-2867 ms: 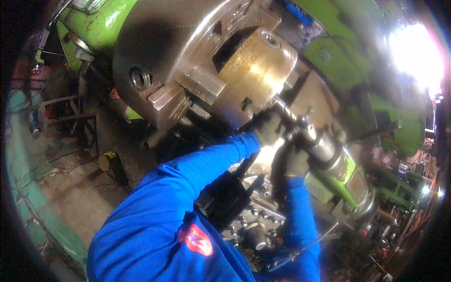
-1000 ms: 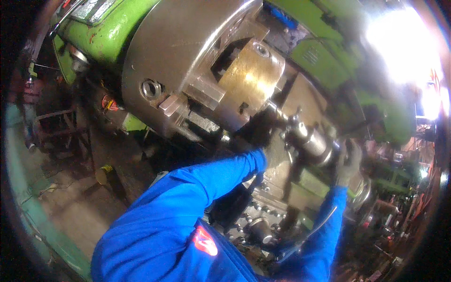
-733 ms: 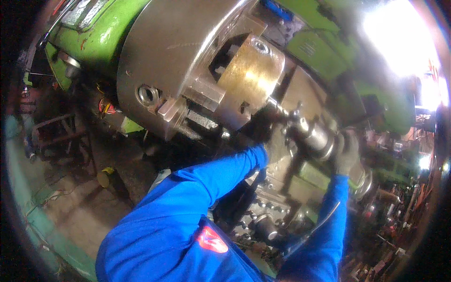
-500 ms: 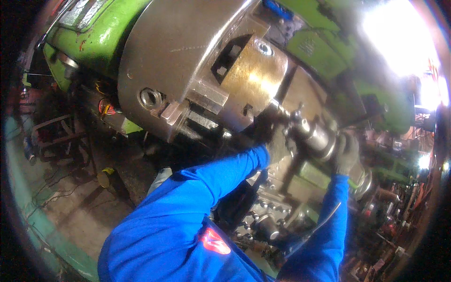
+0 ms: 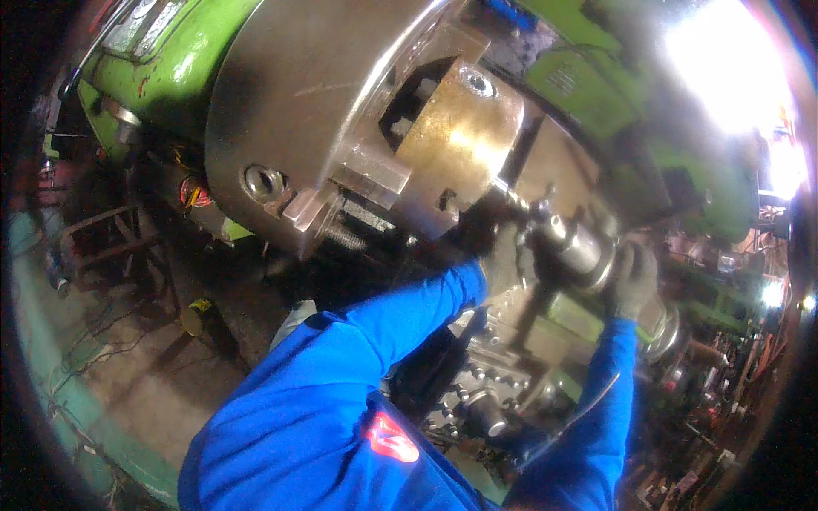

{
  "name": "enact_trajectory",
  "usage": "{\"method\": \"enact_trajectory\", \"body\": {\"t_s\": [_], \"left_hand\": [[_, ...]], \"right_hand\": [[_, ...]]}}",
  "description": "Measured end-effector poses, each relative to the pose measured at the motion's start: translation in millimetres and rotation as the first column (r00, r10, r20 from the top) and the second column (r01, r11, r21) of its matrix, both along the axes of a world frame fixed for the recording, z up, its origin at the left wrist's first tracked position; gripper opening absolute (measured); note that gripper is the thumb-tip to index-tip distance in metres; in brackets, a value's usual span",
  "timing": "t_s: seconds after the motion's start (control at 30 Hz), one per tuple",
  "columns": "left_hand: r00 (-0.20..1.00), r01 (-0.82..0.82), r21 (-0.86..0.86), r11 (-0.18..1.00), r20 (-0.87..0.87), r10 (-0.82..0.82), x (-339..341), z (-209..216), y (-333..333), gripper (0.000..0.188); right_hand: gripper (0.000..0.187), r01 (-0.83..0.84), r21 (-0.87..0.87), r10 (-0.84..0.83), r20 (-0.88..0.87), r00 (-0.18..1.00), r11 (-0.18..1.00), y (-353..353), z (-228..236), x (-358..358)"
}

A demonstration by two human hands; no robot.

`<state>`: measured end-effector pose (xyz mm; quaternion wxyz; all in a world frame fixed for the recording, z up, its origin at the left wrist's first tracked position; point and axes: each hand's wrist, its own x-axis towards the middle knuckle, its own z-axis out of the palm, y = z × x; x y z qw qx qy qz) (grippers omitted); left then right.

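Observation:
A large steel lathe chuck (image 5: 290, 94) grips a brass-coloured round workpiece (image 5: 464, 128) in its jaws. Between the workpiece's face and a steel cylindrical tool holder (image 5: 584, 251) runs a slim bright shaft (image 5: 509, 194). My left hand (image 5: 509, 260), in a grey glove, is close below this shaft, its fingers curled; what they hold is hidden in shadow. My right hand (image 5: 635, 277), also gloved, is closed around the rear part of the tool holder, its fingertips out of sight on the far side.
The green lathe headstock (image 5: 183, 81) stands at the far left, and green machine parts (image 5: 588, 94) rise behind the workpiece. Below my hands lies the carriage with several bolts (image 5: 486, 383). A yellow-topped can (image 5: 196, 317) is on the floor. Bright light glares at upper right.
The view has shifted slightly, so the chuck appears a little farther left. Both hands keep nearly the same places at the tool holder and the shaft.

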<state>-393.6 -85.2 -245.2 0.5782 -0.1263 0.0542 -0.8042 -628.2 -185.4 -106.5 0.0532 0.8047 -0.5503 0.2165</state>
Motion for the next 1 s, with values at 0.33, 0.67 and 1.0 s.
{"method": "enact_trajectory", "body": {"t_s": [0.33,0.67,1.0], "left_hand": [[0.944,0.004,0.311,0.95,0.312,-0.106,-4,15,-17,0.047],[0.895,0.117,0.504,0.856,0.32,-0.311,53,76,4,0.04],[0.848,0.206,0.259,0.944,0.433,-0.304,28,23,-8,0.037]], "right_hand": [[0.026,-0.011,0.038,0.015,-0.081,0.997,0.999,1,15,20],[0.023,0.006,0.009,-0.005,-0.031,1.0,1.0,3,11,18],[0.022,-0.015,-0.045,0.011,-0.075,0.997,0.999,5,10,2]]}}
